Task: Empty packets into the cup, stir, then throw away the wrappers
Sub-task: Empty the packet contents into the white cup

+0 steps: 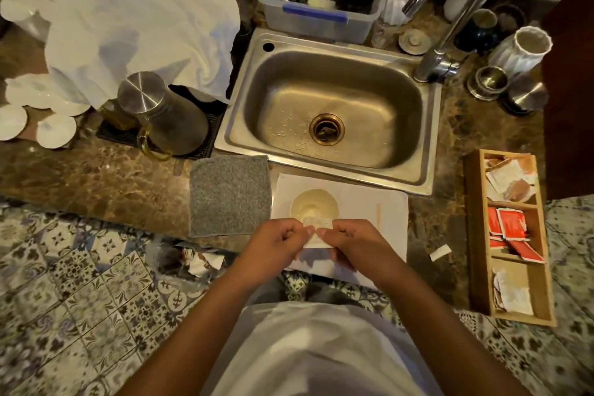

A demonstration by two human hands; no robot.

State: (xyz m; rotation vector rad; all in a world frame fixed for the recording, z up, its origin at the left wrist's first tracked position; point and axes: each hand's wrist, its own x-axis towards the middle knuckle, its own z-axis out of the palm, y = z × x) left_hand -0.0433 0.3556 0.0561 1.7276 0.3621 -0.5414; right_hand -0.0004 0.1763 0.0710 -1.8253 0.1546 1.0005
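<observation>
A white cup (313,204) stands on a white napkin (389,219) at the counter's front edge, below the sink. My left hand (276,243) and my right hand (348,243) both pinch a small white packet (316,230) just in front of the cup's near rim, thumbs and fingers meeting at its top edge. A thin wooden stir stick (378,214) lies on the napkin to the right of the cup. A small torn white scrap (439,252) rests on the counter further right.
A wooden divided tray (475,235) at the right holds white, tan and red packets. A grey cloth (229,194) lies left of the napkin. The steel sink (427,145) is behind. A bag with wrappers (196,262) hangs below the counter edge.
</observation>
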